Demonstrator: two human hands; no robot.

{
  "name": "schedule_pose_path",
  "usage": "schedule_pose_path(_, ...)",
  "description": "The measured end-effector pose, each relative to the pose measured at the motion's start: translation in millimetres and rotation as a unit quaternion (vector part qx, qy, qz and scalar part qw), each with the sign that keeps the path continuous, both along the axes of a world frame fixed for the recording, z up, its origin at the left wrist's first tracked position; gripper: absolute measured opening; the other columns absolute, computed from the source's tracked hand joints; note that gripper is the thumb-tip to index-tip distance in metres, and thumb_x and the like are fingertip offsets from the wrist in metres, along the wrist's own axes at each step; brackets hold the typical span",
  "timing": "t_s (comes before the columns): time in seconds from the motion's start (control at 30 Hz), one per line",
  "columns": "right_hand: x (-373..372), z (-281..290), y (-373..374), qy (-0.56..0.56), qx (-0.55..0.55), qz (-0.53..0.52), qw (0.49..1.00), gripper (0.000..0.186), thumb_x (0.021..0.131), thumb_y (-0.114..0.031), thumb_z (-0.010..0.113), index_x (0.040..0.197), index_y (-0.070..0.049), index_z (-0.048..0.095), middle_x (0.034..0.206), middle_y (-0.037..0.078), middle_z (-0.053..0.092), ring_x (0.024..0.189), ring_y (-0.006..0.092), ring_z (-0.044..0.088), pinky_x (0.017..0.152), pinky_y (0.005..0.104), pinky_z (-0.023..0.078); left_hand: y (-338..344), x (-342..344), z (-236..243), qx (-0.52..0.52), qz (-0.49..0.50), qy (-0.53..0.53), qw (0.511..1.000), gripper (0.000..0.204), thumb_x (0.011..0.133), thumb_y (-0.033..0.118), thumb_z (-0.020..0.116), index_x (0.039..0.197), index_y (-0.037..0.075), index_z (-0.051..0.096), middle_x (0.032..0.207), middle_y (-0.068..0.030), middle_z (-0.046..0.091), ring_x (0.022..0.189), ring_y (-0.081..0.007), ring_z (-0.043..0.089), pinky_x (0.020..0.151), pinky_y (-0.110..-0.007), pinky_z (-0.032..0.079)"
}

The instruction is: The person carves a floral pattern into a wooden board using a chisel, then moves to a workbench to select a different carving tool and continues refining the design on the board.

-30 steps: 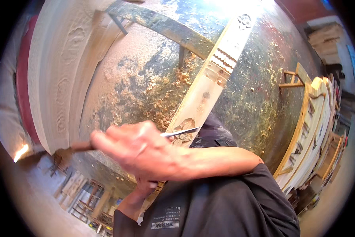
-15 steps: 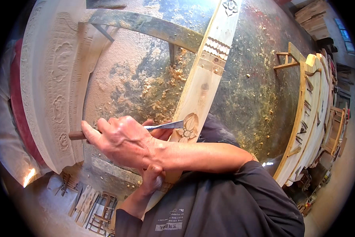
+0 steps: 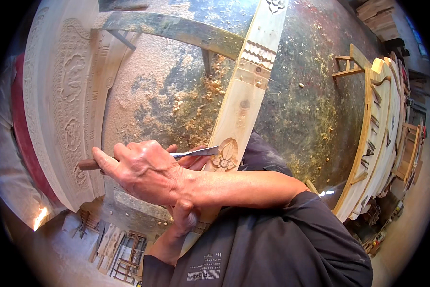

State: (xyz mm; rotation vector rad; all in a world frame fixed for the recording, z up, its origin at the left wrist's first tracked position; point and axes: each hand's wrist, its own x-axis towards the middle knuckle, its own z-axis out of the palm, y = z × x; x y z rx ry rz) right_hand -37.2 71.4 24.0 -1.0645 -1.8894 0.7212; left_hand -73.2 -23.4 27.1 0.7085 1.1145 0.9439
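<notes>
A long pale wooden plank (image 3: 241,112) runs away from my body, with a carved flower (image 3: 224,161) at its near part. My right hand (image 3: 143,167) is closed around the brown handle of a chisel (image 3: 200,152), its arm lying across the plank. The chisel's metal blade points right, its tip touching the left side of the carving. My left hand (image 3: 185,216) sits under my right wrist with the thumb up. Its fingers show beside the blade and seem closed about it, though my right hand partly hides them.
A broad carved panel (image 3: 64,105) stands at the left. A wooden trestle beam (image 3: 176,29) meets the plank's far part. Wood shavings (image 3: 191,107) litter the floor. Several hand tools lie on a long bench (image 3: 363,143) at the right; a small wooden rack (image 3: 129,256) is at lower left.
The chisel and my right hand have shifted slightly left, in step with the plank and surroundings in the picture. The blade tip stays at the carving's left side; both grips look the same.
</notes>
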Motion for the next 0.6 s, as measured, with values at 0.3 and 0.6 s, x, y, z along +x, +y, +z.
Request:
schedule_pose_path(0.3,-2.6,-4.9,0.5,0.001,-0.006,0.011,1.000,0.047,0.095,-0.013,0.063,0.140,0.000,0.060,0.080,0.013,0.062,0.068,0.0295,0.072,0.056,0.0420,0.058,1.3,4.0,1.2,-0.005,0.007,-0.001,1.000,0.136,0.077,0.088,0.070,0.166,0.004,0.011,0.163,-0.0289,0.036,0.152,-0.0444,0.041,0.129,-0.053,0.028)
schedule_pose_path(0.6,1.8,-0.6,1.6,-0.015,-0.025,0.029,0.999,0.052,0.092,-0.013,0.063,0.140,0.005,0.060,0.087,0.015,0.066,0.076,0.0290,0.073,0.063,0.0408,0.059,2.2,3.4,-0.7,0.008,-0.006,0.005,1.000,0.135,0.081,0.088,0.066,0.168,0.004,0.006,0.164,-0.0302,0.035,0.152,-0.0465,0.039,0.129,-0.054,0.029)
